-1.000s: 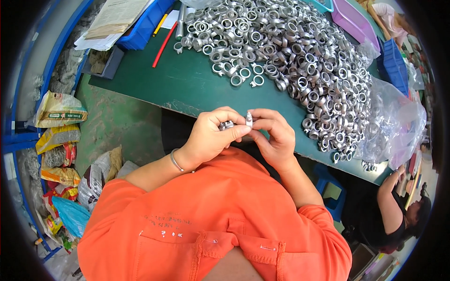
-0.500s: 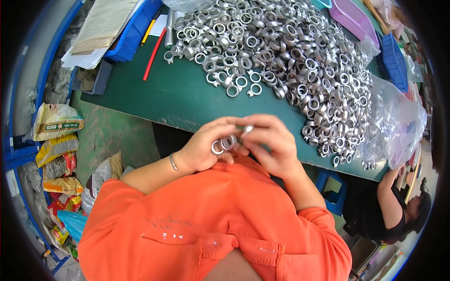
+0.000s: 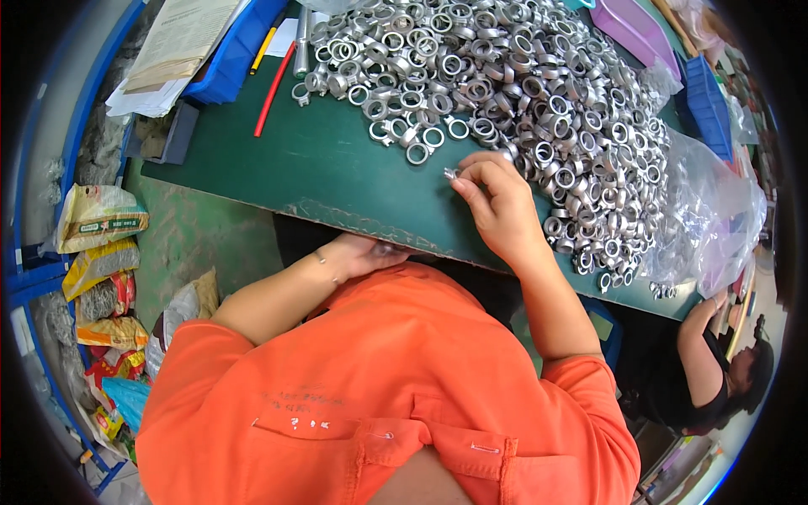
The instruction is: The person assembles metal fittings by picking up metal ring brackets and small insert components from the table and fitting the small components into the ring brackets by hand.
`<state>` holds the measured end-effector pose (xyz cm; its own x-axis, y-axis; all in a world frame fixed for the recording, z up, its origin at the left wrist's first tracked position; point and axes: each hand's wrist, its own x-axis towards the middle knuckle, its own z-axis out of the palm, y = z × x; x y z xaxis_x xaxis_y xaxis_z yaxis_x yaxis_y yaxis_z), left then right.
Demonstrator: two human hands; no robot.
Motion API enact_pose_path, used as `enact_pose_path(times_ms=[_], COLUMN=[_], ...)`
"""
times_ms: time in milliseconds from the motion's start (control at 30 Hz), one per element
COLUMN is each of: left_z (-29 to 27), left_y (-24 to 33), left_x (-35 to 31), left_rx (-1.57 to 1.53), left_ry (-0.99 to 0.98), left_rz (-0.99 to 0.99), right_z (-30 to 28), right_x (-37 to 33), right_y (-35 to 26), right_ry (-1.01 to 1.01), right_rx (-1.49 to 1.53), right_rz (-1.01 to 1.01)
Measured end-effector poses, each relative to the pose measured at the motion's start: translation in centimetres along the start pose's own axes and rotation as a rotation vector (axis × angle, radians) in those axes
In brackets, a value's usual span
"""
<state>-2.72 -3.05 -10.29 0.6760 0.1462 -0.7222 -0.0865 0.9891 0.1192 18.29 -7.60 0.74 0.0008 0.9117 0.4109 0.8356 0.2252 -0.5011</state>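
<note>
Over the green table [image 3: 244,168], my right hand [image 3: 505,202] pinches a small silver metal ring [image 3: 450,173] between thumb and fingers; only its lug end shows clearly. It hovers just in front of a big heap of similar metal rings [image 3: 505,76], each with a small lug. My left hand [image 3: 364,255] is low at the table's near edge, curled, its fingertips hidden by the edge. A silver glint in its palm looks like another metal ring [image 3: 385,250].
A red stick [image 3: 276,91], a yellow pen [image 3: 263,50] and a metal tube lie left of the heap. Blue bins [image 3: 240,50], papers and a purple tray [image 3: 635,34] stand behind. A clear plastic bag [image 3: 707,210] and another person [image 3: 699,370] are at right.
My hands were together over my lap handling rings. My right hand has moved up and forward over the table with a ring; my left has dropped to the table's edge.
</note>
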Motion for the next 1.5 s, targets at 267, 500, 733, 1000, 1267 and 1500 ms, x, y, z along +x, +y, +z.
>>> enact_pose_path(times_ms=[267,500,733,1000,1267,1500], left_z=[3.4,2.3,8.2,11.0,9.3,8.5], left_y=[1.0,0.9,2.7,1.9,2.7,2.8], left_x=[2.8,-1.4,-9.1,-6.7,-6.3,-6.6], left_rx=[0.064,1.529,1.502,0.632,0.342,0.233], left_ry=[-0.377,-0.026,-0.032,-0.074,-0.176,-0.227], left_rz=[0.236,0.339,0.383,0.678,0.447,0.241], right_z=[-0.1,-0.4,0.6,0.1,0.5,3.7], right_x=[-2.7,-2.8,-3.5,-2.6,-0.9,3.2], right_y=[-0.6,-0.5,-0.9,-2.3,-3.3,-1.1], right_ry=[-0.089,-0.087,0.057,0.135,0.027,0.026], right_rx=[1.209,1.434,0.958,0.503,0.426,0.042], right_rz=[0.858,0.882,0.366,0.079,-0.348,0.234])
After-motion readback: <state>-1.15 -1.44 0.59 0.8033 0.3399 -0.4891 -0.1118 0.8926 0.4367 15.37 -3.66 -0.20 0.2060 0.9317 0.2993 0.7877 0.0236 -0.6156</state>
